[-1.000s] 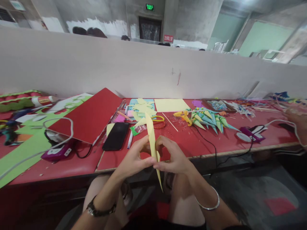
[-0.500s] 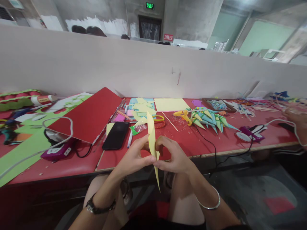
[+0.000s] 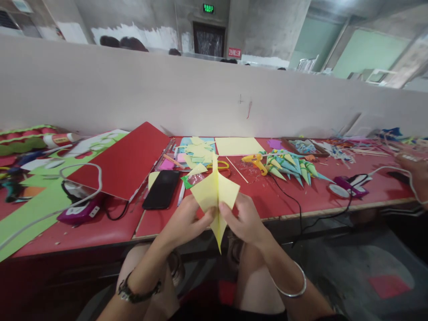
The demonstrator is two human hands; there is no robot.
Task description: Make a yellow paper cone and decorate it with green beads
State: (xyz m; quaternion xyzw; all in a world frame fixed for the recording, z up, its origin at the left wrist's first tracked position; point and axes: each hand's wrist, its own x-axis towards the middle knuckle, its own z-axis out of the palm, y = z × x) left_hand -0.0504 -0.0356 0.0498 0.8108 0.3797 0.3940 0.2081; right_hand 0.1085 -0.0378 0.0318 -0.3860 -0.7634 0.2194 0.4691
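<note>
Just by table edge, yellow paper

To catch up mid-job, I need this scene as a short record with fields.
left hand: grips the creased pale-yellow paper sheet left of its crease
right hand: grips it right of the crease
sheet state: partly open
glue gun: yellow plastic glue gun, on red tabletop
beside it: blue, green and yellow paper cones
phone: black smartphone, lying flat
</note>
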